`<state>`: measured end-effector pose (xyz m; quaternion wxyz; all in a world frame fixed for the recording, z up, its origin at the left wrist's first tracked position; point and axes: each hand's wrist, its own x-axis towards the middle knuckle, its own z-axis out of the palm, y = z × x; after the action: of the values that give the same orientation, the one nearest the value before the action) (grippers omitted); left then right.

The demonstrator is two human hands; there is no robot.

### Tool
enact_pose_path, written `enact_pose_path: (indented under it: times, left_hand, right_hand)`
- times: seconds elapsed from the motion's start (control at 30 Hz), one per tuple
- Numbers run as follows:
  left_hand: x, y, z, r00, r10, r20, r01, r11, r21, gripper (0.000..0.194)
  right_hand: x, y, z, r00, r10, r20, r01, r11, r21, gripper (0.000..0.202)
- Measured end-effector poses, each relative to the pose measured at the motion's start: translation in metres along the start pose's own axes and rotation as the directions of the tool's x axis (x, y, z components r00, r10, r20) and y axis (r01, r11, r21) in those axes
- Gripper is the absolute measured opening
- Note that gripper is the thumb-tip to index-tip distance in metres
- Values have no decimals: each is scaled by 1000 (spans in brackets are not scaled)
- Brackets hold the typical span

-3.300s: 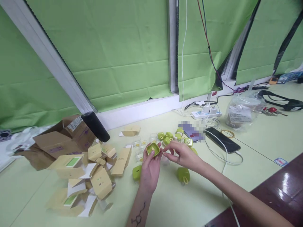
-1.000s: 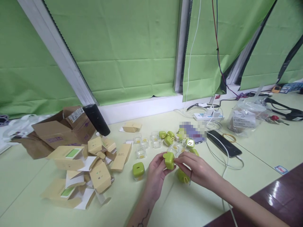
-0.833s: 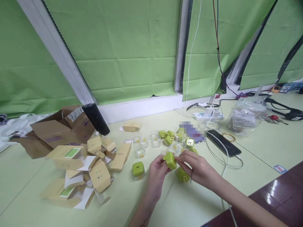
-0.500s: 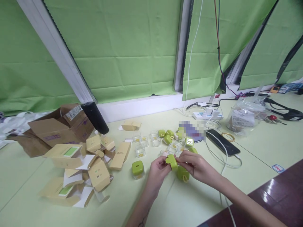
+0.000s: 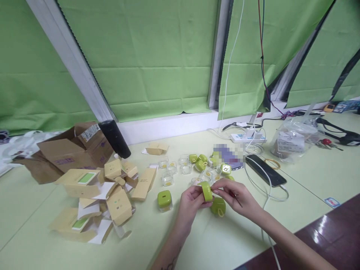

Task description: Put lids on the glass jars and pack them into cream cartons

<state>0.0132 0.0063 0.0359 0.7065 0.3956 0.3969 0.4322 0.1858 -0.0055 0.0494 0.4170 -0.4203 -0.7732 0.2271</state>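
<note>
Between its fingers my left hand (image 5: 192,204) grips a green lid (image 5: 207,191), turned on edge. My right hand (image 5: 234,195) is closed at the lid's right side, pinching a thin dark tool (image 5: 238,201) that sticks out below its fingers. Just below the hands lies a green case with a loop (image 5: 218,206). To the left stands a green-topped clear case (image 5: 164,201). Beyond the hands are several clear cases (image 5: 167,179) and several small green cases (image 5: 201,165).
Opened small cartons (image 5: 118,206) are piled at the left, before a brown box (image 5: 81,150) and a black cylinder (image 5: 114,138). A phone (image 5: 266,170), a white cable, a power strip (image 5: 247,138) and a plastic bag (image 5: 291,142) lie at the right.
The green lid has turned in my left hand, so its rounded side shows more. The thin dark tool now shows below my right hand. The view has shifted slightly.
</note>
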Motion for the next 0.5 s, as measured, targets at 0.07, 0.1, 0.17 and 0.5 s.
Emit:
enact_pose_path:
  times: [0.07, 0.1, 0.17, 0.5]
  left_hand:
    - [2, -2, -2, 1000, 6, -1, -6, 1000, 8, 42]
    - [3, -2, -3, 1000, 10, 8, -10, 1000, 14, 43]
    - [3, -2, -5, 999, 24, 28, -24, 1000, 12, 42]
    - [9, 17, -7, 950, 295, 105, -312, 916, 251, 22]
  right_hand:
    - [0, 2, 3, 1000, 4, -21, -3, 999, 42, 15]
    - [0, 3, 5, 999, 5, -35, -3, 997, 71, 15]
    - [0, 6, 8, 998, 4, -64, 4, 992, 126, 16]
    - [10, -10, -3, 989, 101, 104, -106, 994, 41, 52]
